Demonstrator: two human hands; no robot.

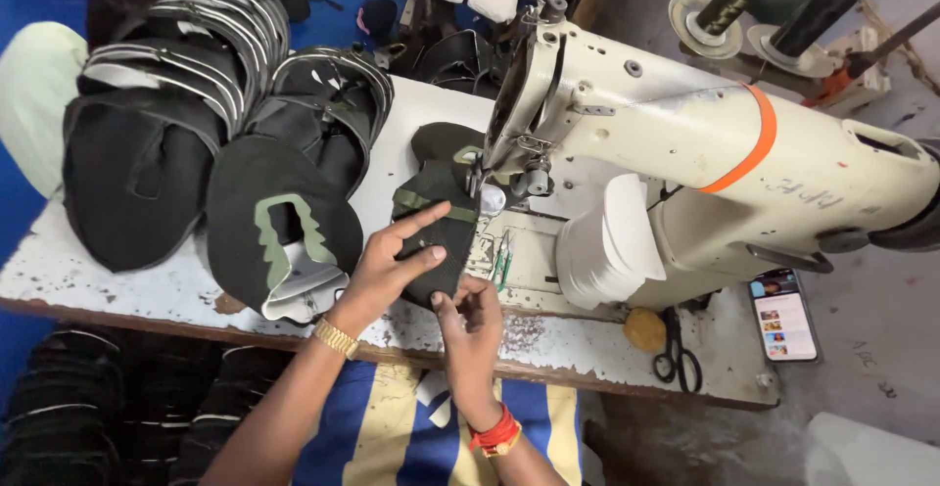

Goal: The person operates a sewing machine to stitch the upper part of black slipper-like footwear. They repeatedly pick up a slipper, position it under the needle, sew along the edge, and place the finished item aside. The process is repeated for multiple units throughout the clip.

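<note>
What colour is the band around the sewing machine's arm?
Orange, on the cream sewing machine; band shows in the head view.
</note>
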